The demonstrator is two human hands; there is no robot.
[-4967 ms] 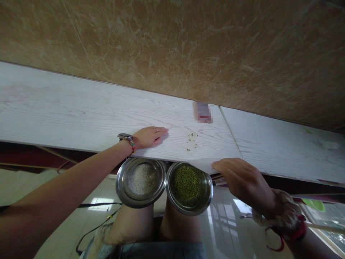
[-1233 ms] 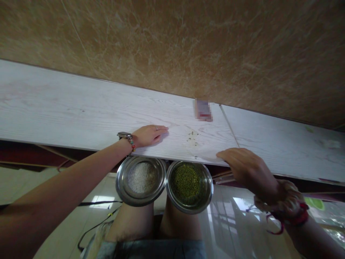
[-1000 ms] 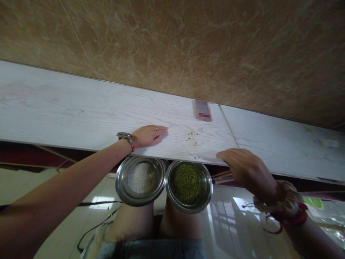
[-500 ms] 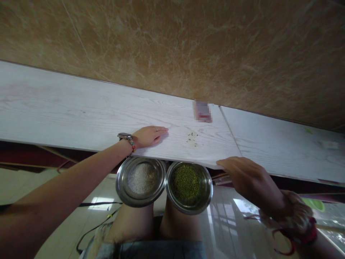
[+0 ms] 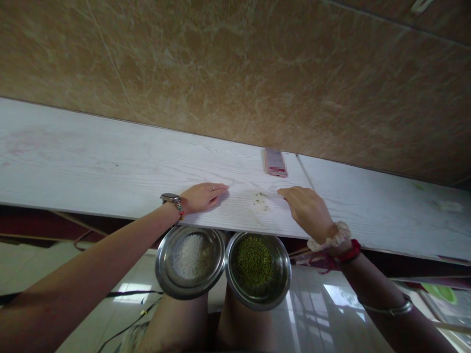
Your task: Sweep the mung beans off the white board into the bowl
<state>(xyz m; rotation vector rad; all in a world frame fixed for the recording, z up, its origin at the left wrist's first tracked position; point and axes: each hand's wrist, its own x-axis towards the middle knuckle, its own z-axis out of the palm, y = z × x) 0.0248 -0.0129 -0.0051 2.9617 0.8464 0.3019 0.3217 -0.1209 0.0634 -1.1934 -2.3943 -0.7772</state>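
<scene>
On the white wood-grain board, my left hand [image 5: 204,197] lies flat with fingers stretched out and holds nothing. To its right is a small scatter of dark green beans [image 5: 259,200] with pale specks. My right hand [image 5: 307,208] rests on the board on the other side of that scatter, fingers extended and slightly bent, nothing visible in it. Below the board's front edge, a steel bowl [image 5: 162,267] with white rice grains [image 5: 188,256] stands over my left leg. Beside it another steel bowl [image 5: 282,274] holds green mung beans [image 5: 253,262].
A phone-like object [image 5: 275,163], partly pixelated, lies at the back of the white board [image 5: 91,162] against the brown marbled wall [image 5: 206,63]. A seam crosses the board to its right. A black cord [image 5: 127,323] hangs above the tiled floor at lower left.
My right hand has moved from the board's front edge inward and left, up to the right side of the bean scatter. My left hand stays in place. The view has tilted slightly upward.
</scene>
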